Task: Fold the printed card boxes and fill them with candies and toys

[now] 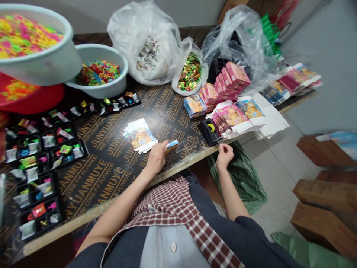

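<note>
My left hand (156,159) is wrapped round a small blue printed box (171,146), held just above or on the tabletop near its front edge. Beside that hand lies a short stack of flat printed cartons (139,136) with white flaps. At the table edge, my right hand (224,156) is closed with thumb and fingertips pressed together. Whatever it pinches, if anything, is too small to make out. A black tape dispenser (209,133) with a yellow core stands just behind it.
Black compartment trays (52,149) of small toys and packets fill the left. Tubs (97,87) of colourful pieces and plastic bags (145,56) line the back. Pink boxes (237,74) and flat pink cartons (231,117) sit right. Brown cartons (320,230) stand on the floor.
</note>
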Motion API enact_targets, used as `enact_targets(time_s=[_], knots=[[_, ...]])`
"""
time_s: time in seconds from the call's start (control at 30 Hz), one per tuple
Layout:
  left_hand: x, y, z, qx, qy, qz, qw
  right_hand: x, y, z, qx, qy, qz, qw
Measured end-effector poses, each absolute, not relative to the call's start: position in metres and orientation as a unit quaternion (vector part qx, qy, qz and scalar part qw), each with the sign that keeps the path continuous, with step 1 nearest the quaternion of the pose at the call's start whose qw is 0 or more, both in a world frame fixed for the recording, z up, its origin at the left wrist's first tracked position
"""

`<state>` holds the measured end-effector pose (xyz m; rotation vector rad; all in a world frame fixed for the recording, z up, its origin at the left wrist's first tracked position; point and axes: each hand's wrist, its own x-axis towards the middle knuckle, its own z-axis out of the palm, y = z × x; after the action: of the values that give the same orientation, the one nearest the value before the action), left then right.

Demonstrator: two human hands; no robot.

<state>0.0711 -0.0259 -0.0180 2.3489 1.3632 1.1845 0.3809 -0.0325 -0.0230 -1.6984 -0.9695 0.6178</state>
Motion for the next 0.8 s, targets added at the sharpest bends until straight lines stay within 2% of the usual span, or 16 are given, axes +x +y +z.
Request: enact_targets(time_s=[0.1, 0.2, 0.3, 0.6, 0.8], knots=[[0.072, -0.027, -0.017, 0.791, 0.443, 0.413, 0.083, 0.33, -0.041, -0.007, -0.666, -0.393, 0.357, 0.524], [0.072, -0.028, -0.018, 0.791, 0.438, 0.419, 0.079, 0.28, -0.042, 0.013, -0.508, -0.369, 0.651, 0.427], [0.072, -0.028, -0.021, 0.793, 0.432, 0.422, 0.079, 0.254, -0.035, 0.024, -0.396, -0.323, 0.781, 0.359], [0.072, -0.027, -0.016, 0.815, 0.447, 0.366, 0.049, 0.254, -0.023, 0.015, -0.384, -0.276, 0.82, 0.323], [0.084, -0.024, -0.012, 0.772, 0.486, 0.408, 0.04, 0.248, -0.022, -0.001, -0.509, -0.3, 0.732, 0.34]])
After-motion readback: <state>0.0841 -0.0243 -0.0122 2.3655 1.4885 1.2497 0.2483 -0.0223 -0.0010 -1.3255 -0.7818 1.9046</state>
